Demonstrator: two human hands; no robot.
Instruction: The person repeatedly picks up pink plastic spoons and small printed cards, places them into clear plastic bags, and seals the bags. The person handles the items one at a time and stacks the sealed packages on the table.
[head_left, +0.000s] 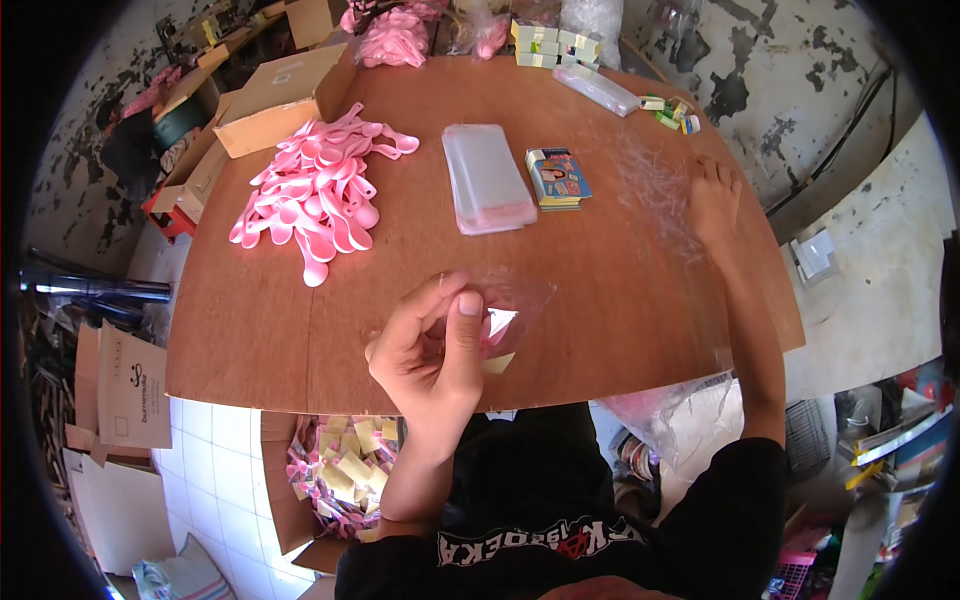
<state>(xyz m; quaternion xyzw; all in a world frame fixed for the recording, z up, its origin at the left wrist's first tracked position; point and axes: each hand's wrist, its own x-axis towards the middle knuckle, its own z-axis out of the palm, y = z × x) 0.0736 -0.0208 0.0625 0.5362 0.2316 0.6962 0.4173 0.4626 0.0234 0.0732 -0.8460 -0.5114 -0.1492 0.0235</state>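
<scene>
Over the near middle of the table, my left hand (pixel 430 345) is closed with thumb against fingers on a clear plastic bag (pixel 530 293). Something pink shows inside the bag, partly hidden by my fingers, beside a pale yellow piece of card (pixel 498 363). My right hand (pixel 715 200) reaches to the table's right side, fingers stretched out and holding nothing I can see. Thin clear plastic strips (pixel 655 190) lie just left of it. Ahead are a stack of clear bags (pixel 485 175) and a stack of small printed cards (pixel 560 180).
Pink measuring spoons (pixel 320 190) are heaped at the left, near a cardboard box (pixel 280 100). Small card bundles (pixel 555 45) and another pack of clear bags (pixel 596 88) sit at the back. Below the near edge, an open carton (pixel 283 480) holds many filled packets.
</scene>
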